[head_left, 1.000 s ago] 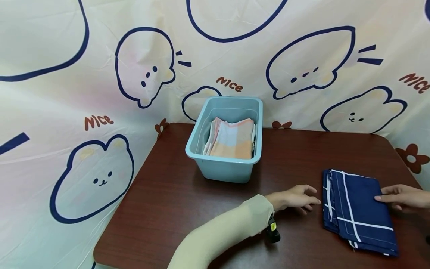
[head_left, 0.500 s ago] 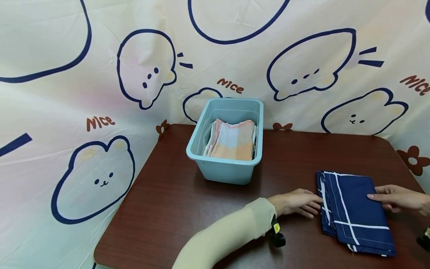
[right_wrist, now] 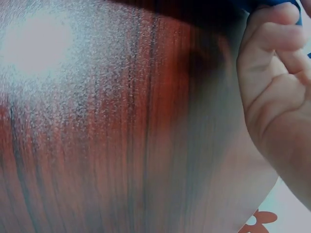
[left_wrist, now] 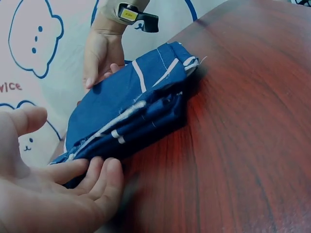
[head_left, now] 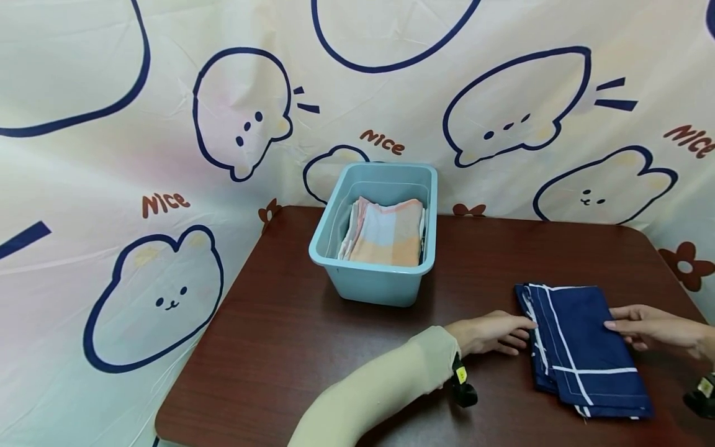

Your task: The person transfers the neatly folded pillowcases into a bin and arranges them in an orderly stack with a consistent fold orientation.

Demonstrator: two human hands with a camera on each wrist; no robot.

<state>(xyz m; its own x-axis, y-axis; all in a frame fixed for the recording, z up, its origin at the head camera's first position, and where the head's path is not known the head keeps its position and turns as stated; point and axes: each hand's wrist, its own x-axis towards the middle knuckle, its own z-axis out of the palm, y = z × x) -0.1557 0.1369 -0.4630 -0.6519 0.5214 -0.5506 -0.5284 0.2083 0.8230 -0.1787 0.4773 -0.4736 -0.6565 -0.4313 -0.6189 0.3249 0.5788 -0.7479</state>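
Observation:
A folded navy cloth with white stripes (head_left: 592,347) lies at the right of the table, between both hands. My left hand (head_left: 491,332) touches its left edge. The left wrist view shows the left fingertips (left_wrist: 109,167) against the layered folds, with the thumb held apart from the fabric. At the opposite edge, my right hand (head_left: 659,326) pinches the cloth, thumb on top and fingers partly hidden underneath. In the right wrist view, only a bit of blue fabric shows above the right hand's curled fingers (right_wrist: 279,36).
A light blue plastic bin (head_left: 368,282) stands at the back middle of the dark wooden table (head_left: 268,347). Inside it are folded cloths, the front one a pastel checked cloth (head_left: 385,233). A cartoon-printed curtain (head_left: 167,112) hangs behind and at the left.
The navy cloth has shifted left, and my right hand has moved left with it. My left hand has come from just short of the cloth to its left edge.

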